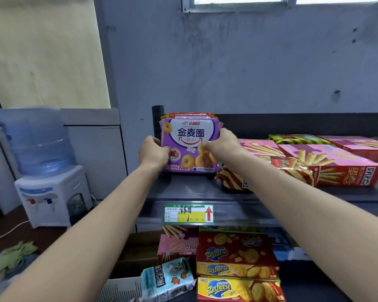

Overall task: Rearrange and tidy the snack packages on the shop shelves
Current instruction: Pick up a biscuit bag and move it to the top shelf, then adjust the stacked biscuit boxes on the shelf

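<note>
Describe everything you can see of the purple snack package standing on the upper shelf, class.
The purple package is a glossy, plastic-looking bag with a white panel of orange Chinese characters and pictures of golden ring biscuits. It stands upright, front outward, at the left end of the upper shelf, before orange packages. The left hand grips its left edge, the right hand its right side.

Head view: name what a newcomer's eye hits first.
The purple snack package stands upright at the left end of the upper shelf, gripped at its sides by the left hand and right hand. Pink wafer-stick boxes lie flat to its right. A water dispenser with a blue bottle stands left of the shelving.
</note>
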